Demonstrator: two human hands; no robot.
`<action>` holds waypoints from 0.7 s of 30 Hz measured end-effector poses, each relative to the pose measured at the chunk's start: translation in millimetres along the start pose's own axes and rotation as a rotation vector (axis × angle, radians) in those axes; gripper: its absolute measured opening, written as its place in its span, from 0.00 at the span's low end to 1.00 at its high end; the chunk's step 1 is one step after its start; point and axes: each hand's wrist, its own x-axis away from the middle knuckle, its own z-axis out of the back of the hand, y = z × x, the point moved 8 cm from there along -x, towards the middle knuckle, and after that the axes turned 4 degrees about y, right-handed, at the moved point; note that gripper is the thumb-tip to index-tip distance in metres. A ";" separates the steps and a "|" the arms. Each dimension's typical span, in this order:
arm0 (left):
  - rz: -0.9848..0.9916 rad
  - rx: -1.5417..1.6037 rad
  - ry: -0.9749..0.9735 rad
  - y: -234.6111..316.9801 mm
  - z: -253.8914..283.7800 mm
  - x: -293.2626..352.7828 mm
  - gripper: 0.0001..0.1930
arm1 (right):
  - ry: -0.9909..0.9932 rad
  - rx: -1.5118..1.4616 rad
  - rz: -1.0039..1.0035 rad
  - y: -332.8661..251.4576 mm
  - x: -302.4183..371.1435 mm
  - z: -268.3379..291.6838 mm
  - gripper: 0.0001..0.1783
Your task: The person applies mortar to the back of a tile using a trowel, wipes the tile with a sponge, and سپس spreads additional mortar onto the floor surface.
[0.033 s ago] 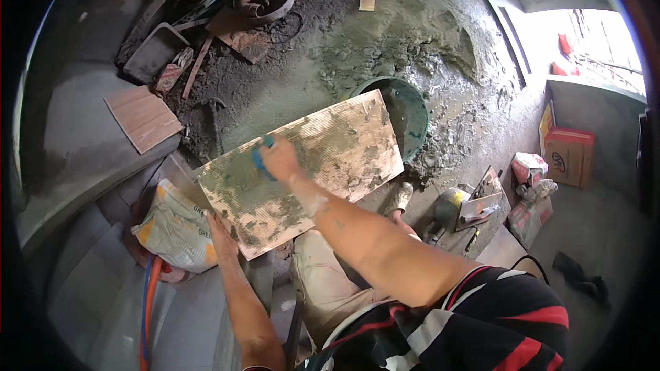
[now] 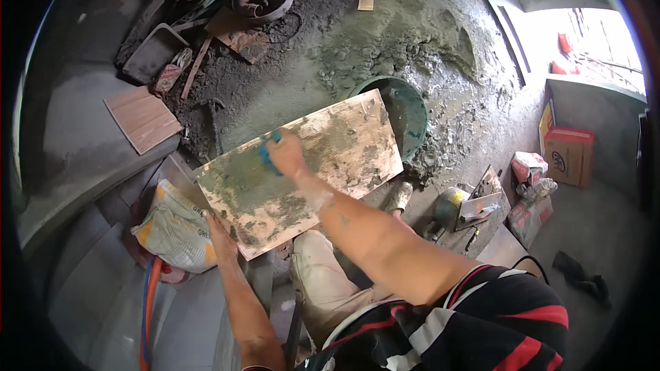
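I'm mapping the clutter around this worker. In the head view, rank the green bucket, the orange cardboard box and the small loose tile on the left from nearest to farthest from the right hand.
From the right hand, on the big tile:
1. Green bucket, just right, partly under the tile's far corner.
2. Small loose tile, left, on the grey ledge.
3. Orange cardboard box, far right by the wall.

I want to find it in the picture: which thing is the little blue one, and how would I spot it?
Find the big pale tile smeared with grey mortar, held slanted across the person's lap. Near its upper left part the right hand presses down on it, and the small blue thing peeks from under the fingers. It is the only bright blue on that grey and cream tile.
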 end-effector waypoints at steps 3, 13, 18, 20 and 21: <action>0.027 -0.036 -0.084 -22.5 -48.8 -6.8 0.46 | 0.322 0.066 0.019 58.5 -58.6 102.5 0.25; -0.001 -0.003 -0.080 -6.0 -29.3 3.6 0.41 | -0.086 -0.481 -0.308 54.9 5.7 90.5 0.15; 0.190 -0.053 -0.138 -7.9 -4.8 -13.0 0.49 | -0.458 -0.529 -0.406 -8.2 94.3 -17.2 0.13; 0.210 -0.032 -0.147 -5.6 -2.9 -21.3 0.48 | -0.520 -0.134 -0.227 -33.9 117.9 -49.6 0.16; 0.238 -0.002 -0.179 -10.4 -28.5 -18.0 0.48 | -0.506 -0.114 -0.230 -25.3 123.4 -61.7 0.16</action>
